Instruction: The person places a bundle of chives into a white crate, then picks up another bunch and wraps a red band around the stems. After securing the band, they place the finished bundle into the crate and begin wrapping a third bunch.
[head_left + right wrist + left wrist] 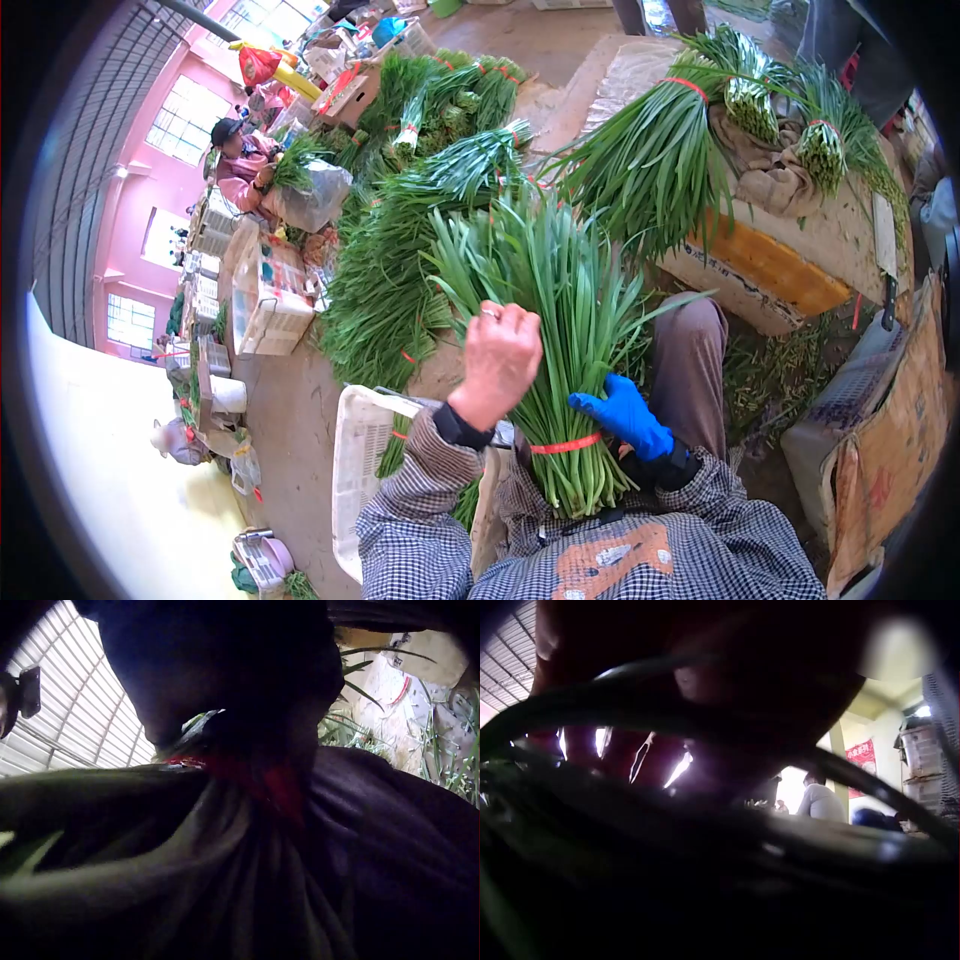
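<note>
Over the worker's lap: a thick bundle of long, flat green leaves with pale stems (560, 330), cut ends toward the body and leaf tips fanned outward.
Red band: a narrow red tie (565, 445) is already round the lower stems, close below the gloved thumb.
Gloved right hand: the blue-gloved right hand (635, 420) holds the bundle just above the band, thumb laid across the front; its other fingers are mostly hidden.
Bare left hand: the bare left hand (500, 360), fingers bent, lies at the left side of the leaves; whether it pinches any blade I cannot tell, the left wrist view being too dark.
Step in hand: judged to be tidying of the banded bundle.
Next move: would seem to call for a steady right-hand hold while the left sorts stray blades, before laying it with the similar red-banded green bundle (650, 150) on the bench.
Box lettering: dark characters mark the orange-and-white box (770, 262) below that bench bundle; too small to read.
Wall sign: white characters on a red rectangular sign (861, 756), not surely legible from where I stand.
Brands: none I can identify.
</note>
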### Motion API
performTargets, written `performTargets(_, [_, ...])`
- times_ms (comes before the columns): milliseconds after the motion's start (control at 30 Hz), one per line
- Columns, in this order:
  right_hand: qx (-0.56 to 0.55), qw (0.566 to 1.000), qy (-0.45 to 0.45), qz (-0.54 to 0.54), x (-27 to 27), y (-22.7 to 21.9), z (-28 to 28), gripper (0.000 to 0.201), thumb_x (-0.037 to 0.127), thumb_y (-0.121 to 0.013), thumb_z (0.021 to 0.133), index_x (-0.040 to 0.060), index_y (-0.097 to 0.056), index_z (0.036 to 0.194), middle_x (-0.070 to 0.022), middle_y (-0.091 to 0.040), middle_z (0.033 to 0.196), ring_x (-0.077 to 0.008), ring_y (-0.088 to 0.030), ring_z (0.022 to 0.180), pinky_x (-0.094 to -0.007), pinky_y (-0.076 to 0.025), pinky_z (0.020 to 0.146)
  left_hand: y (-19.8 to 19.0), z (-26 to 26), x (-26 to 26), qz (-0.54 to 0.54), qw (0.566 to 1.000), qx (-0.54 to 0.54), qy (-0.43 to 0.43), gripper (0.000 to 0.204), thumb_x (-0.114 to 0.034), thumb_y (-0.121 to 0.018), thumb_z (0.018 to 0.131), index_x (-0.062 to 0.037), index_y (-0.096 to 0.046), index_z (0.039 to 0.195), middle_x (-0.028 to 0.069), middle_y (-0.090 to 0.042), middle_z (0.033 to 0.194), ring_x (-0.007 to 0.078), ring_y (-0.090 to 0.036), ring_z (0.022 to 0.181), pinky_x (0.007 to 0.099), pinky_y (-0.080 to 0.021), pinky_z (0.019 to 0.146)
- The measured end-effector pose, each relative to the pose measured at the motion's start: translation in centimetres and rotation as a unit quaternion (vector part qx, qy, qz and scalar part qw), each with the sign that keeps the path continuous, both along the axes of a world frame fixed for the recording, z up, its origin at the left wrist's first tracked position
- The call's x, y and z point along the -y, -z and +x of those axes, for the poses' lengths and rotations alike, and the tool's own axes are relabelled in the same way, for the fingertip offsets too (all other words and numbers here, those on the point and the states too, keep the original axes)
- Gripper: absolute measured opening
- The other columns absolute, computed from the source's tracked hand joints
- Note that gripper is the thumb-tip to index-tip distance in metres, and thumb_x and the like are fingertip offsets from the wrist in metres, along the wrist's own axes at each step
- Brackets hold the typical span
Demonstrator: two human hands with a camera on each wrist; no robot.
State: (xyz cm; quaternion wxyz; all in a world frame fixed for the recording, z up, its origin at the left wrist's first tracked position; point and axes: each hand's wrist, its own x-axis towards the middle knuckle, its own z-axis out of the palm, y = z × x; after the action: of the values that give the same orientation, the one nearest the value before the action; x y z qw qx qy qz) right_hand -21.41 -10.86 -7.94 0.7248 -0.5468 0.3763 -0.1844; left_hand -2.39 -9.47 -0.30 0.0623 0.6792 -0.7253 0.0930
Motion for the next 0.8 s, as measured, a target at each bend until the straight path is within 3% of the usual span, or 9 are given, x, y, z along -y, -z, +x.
performTargets(67, [-0.045, 0.999, -0.007, -0.025, 0.4, 0.1, -0.1, 0.05, 0.02, -0.074, 0.077, -0.0003, -0.057, 0.119, -0.0122, -0.065, 0.109, -0.0191, -0.062, 0.095, -0.0336, -0.049, 0.086, 0.5, -1.3, -0.2, -0.034, 0.997, -0.054, 0.042, 0.026, -0.011, -0.065, 0.075, -0.0081, -0.064, 0.101, 0.0058, -0.061, 0.104, 0.0268, -0.051, 0.093, 0.0378, -0.044, 0.079])
performTargets(133, [0.046, 0.998, 0.024, 0.026, 0.7, 0.8, -0.3, 0.056, 0.02, -0.076, 0.074, -0.0004, -0.054, 0.121, -0.0141, -0.065, 0.11, -0.0198, -0.062, 0.096, -0.0344, -0.049, 0.086, 0.9, -2.1, -1.0, -0.042, 0.993, -0.1, 0.055, 0.038, -0.007, -0.066, 0.073, -0.0103, -0.064, 0.11, 0.0038, -0.059, 0.119, 0.0255, -0.05, 0.094, 0.0373, -0.04, 0.084])
performTargets(267, [0.022, 0.999, 0.047, -0.015, 1.9, -0.4, -0.1, 0.053, 0.02, -0.078, 0.071, -0.0017, -0.058, 0.115, -0.0128, -0.066, 0.102, -0.0176, -0.061, 0.091, -0.034, -0.05, 0.08, 1.6, -2.6, -1.8, -0.023, 0.987, -0.136, 0.078, 0.043, -0.002, -0.064, 0.071, -0.0119, -0.064, 0.113, 0.0046, -0.056, 0.128, 0.0242, -0.05, 0.1, 0.0416, -0.034, 0.098])
performTargets(333, [-0.003, 0.991, 0.031, -0.127, 1.9, -0.1, 0.6, 0.062, 0.02, -0.078, 0.073, -0.0003, -0.05, 0.125, -0.0153, -0.064, 0.11, -0.0201, -0.062, 0.098, -0.0356, -0.05, 0.084, 1.8, -2.4, -1.9, -0.018, 0.985, -0.153, 0.084, 0.042, -0.001, -0.063, 0.072, -0.0123, -0.063, 0.113, 0.0049, -0.056, 0.129, 0.0238, -0.051, 0.101, 0.0437, -0.033, 0.1])
performTargets(400, [0.006, 0.994, 0.038, -0.101, 1.7, 0.3, 1.1, 0.061, 0.02, -0.078, 0.073, -0.0002, -0.051, 0.124, -0.0153, -0.065, 0.109, -0.0207, -0.062, 0.098, -0.0357, -0.05, 0.084, 1.8, -1.8, -1.9, -0.013, 0.982, -0.168, 0.084, 0.042, -0.001, -0.063, 0.073, -0.0128, -0.063, 0.113, 0.0052, -0.055, 0.129, 0.0234, -0.052, 0.102, 0.0457, -0.032, 0.101])
performTargets(500, [0.001, 0.998, 0.033, -0.06, 1.8, 0.1, 1.6, 0.058, 0.02, -0.077, 0.073, 0.0001, -0.053, 0.122, -0.0154, -0.065, 0.107, -0.0219, -0.063, 0.096, -0.0358, -0.05, 0.084, 1.7, -0.4, -1.7, -0.03, 0.971, -0.218, 0.097, 0.034, 0.0, -0.061, 0.077, -0.0095, -0.062, 0.111, 0.0082, -0.058, 0.125, 0.0249, -0.057, 0.098, 0.0435, -0.04, 0.094])
performTargets(600, [-0.01, 0.998, 0.022, -0.052, 1.7, 0.4, 1.8, 0.056, 0.02, -0.077, 0.073, 0.0003, -0.054, 0.12, -0.0153, -0.066, 0.104, -0.0228, -0.064, 0.095, -0.0358, -0.05, 0.084, 1.0, 1.2, -0.5, -0.076, 0.98, -0.181, 0.02, 0.02, -0.005, -0.059, 0.084, -0.0034, -0.061, 0.104, 0.0128, -0.066, 0.101, 0.0296, -0.062, 0.085, 0.037, -0.048, 0.074])
performTargets(767, [0.002, 0.998, 0.027, -0.061, 1.8, 1.5, 1.9, 0.056, 0.02, -0.077, 0.074, 0.0004, -0.054, 0.12, -0.015, -0.066, 0.104, -0.0225, -0.065, 0.095, -0.0356, -0.05, 0.084, 1.5, 3.4, 1.1, -0.061, 0.987, -0.145, -0.009, 0.02, -0.01, -0.062, 0.084, -0.0025, -0.06, 0.102, 0.0131, -0.065, 0.089, 0.0259, -0.064, 0.077, 0.0335, -0.05, 0.065])
performTargets(800, [0.001, 0.997, 0.032, -0.068, 1.8, 1.1, 1.7, 0.052, 0.019, -0.076, 0.075, 0.0003, -0.056, 0.119, -0.0133, -0.067, 0.103, -0.02, -0.064, 0.093, -0.0345, -0.05, 0.084, 1.6, 3.7, 1.4, -0.046, 0.978, -0.195, -0.054, 0.02, -0.012, -0.062, 0.084, -0.002, -0.06, 0.101, 0.0122, -0.065, 0.086, 0.0244, -0.064, 0.073, 0.0329, -0.05, 0.064])
